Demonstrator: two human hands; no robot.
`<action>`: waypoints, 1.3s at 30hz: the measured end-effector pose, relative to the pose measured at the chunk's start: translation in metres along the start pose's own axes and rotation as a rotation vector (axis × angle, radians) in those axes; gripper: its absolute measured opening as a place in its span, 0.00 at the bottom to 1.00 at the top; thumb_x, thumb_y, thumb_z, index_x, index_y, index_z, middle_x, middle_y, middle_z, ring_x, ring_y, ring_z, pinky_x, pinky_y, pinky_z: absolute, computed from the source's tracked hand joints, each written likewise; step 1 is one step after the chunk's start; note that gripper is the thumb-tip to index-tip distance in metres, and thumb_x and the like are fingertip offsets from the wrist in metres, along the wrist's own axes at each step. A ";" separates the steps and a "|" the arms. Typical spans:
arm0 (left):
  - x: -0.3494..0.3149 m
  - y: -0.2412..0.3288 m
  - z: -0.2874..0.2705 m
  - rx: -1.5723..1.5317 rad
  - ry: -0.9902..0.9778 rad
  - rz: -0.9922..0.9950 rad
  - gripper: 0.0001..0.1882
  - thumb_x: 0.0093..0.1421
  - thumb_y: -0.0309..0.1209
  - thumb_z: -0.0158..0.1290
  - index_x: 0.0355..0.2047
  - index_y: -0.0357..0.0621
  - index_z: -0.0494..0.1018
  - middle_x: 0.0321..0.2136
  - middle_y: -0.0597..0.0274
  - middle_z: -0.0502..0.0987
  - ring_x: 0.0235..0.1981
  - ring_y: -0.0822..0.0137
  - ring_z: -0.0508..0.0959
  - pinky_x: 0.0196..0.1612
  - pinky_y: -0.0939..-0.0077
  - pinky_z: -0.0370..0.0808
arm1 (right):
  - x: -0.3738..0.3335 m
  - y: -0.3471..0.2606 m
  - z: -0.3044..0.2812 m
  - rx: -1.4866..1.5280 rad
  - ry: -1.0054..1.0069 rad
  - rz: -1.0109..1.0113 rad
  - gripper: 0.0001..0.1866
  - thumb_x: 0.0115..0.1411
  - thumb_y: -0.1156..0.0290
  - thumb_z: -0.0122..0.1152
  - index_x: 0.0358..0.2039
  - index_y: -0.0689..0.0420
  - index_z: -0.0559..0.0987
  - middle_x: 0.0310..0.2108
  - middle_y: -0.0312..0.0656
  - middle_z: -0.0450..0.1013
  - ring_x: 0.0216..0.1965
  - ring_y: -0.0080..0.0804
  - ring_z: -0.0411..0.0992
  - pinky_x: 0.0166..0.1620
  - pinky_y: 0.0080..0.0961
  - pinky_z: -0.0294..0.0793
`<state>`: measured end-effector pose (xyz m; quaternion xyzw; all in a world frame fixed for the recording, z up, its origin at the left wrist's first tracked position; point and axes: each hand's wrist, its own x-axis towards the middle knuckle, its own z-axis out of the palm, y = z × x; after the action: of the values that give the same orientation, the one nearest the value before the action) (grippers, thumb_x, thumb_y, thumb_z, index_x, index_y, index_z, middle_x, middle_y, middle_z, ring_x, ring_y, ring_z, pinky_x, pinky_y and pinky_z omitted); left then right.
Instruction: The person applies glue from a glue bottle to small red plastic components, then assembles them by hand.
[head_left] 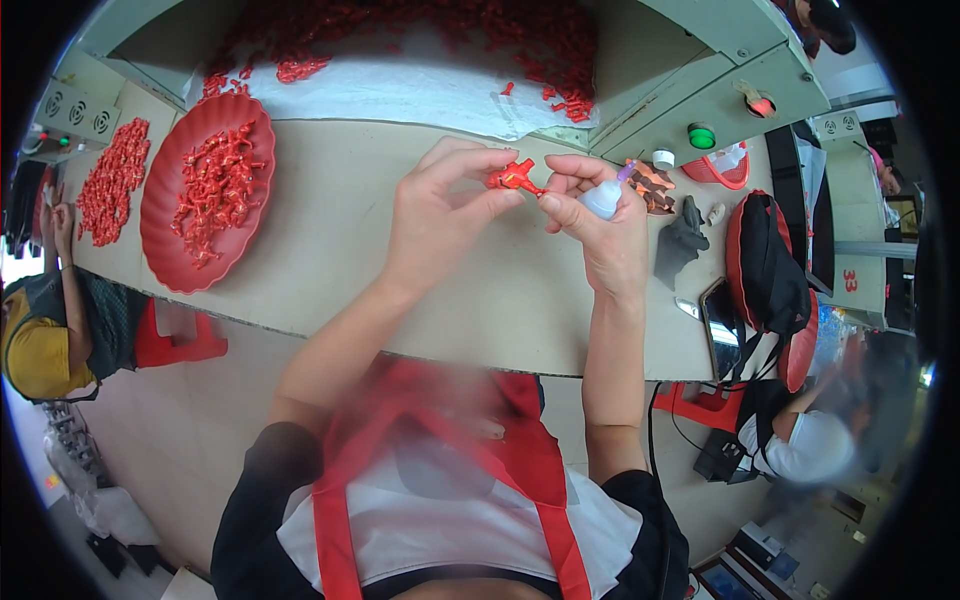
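My left hand (438, 205) pinches a small red plastic figure (516, 177) with yellowish markings between thumb and fingers, above the table. The thumb and fingers of my right hand (612, 235) meet the figure's right end. Tucked in that same hand is a small white squeeze bottle (601, 199) with a purple tip pointing up and away. To the left, a red scalloped plate (158, 262) carries a heap of similar red pieces (214, 190). More red pieces (112, 185) lie on the table beyond the plate's left side.
A grey-green cabinet (660, 120) spans the far side, with red pieces on white paper inside. At right are a red basket (716, 170), dark cloth (682, 240), a phone (722, 325) and a black bag (768, 262). People sit at both sides.
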<state>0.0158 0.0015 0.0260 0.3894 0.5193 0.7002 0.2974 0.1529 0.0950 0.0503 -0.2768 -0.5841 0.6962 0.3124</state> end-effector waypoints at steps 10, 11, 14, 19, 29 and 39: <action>0.005 -0.008 -0.013 -0.449 -0.094 -0.394 0.13 0.54 0.22 0.54 0.41 0.35 0.73 0.36 0.61 0.74 0.39 0.71 0.74 0.44 0.78 0.74 | -0.003 0.002 0.005 -0.089 0.059 -0.073 0.17 0.46 0.79 0.67 0.39 0.60 0.76 0.28 0.33 0.72 0.29 0.17 0.69 0.32 0.14 0.69; 0.006 -0.012 -0.016 -0.746 -0.137 -0.622 0.12 0.57 0.25 0.52 0.42 0.35 0.72 0.35 0.61 0.75 0.39 0.70 0.74 0.44 0.77 0.73 | -0.003 0.002 0.006 -0.216 0.081 -0.139 0.19 0.43 0.77 0.69 0.39 0.60 0.77 0.30 0.34 0.72 0.30 0.19 0.70 0.34 0.15 0.70; 0.006 -0.020 -0.011 -0.941 -0.222 -0.655 0.12 0.61 0.30 0.48 0.41 0.34 0.71 0.35 0.59 0.76 0.38 0.69 0.75 0.45 0.75 0.73 | -0.002 0.006 0.007 -0.471 0.088 -0.335 0.24 0.40 0.77 0.72 0.41 0.60 0.76 0.34 0.37 0.71 0.28 0.18 0.69 0.33 0.15 0.70; 0.004 -0.013 -0.011 -0.846 -0.261 -0.650 0.12 0.61 0.32 0.48 0.39 0.35 0.72 0.36 0.57 0.76 0.39 0.68 0.76 0.45 0.73 0.73 | -0.003 0.009 0.015 -0.707 0.084 -0.476 0.28 0.38 0.77 0.72 0.44 0.59 0.76 0.40 0.40 0.68 0.25 0.17 0.69 0.30 0.15 0.71; 0.006 -0.005 -0.008 -0.453 0.032 -0.422 0.14 0.57 0.35 0.53 0.40 0.38 0.74 0.36 0.62 0.76 0.41 0.72 0.73 0.46 0.74 0.70 | 0.000 0.008 0.014 -0.852 0.104 -0.655 0.27 0.35 0.72 0.75 0.39 0.59 0.75 0.36 0.41 0.71 0.26 0.26 0.73 0.29 0.19 0.74; 0.004 -0.009 -0.008 -0.330 0.090 -0.376 0.11 0.55 0.33 0.54 0.34 0.37 0.76 0.33 0.66 0.75 0.36 0.75 0.71 0.43 0.79 0.66 | -0.002 0.012 0.017 -0.866 0.057 -0.688 0.28 0.35 0.70 0.75 0.39 0.59 0.75 0.30 0.39 0.75 0.24 0.25 0.73 0.27 0.19 0.73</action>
<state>0.0069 0.0028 0.0170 0.2006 0.4740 0.7247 0.4583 0.1400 0.0811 0.0417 -0.1922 -0.8651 0.2422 0.3951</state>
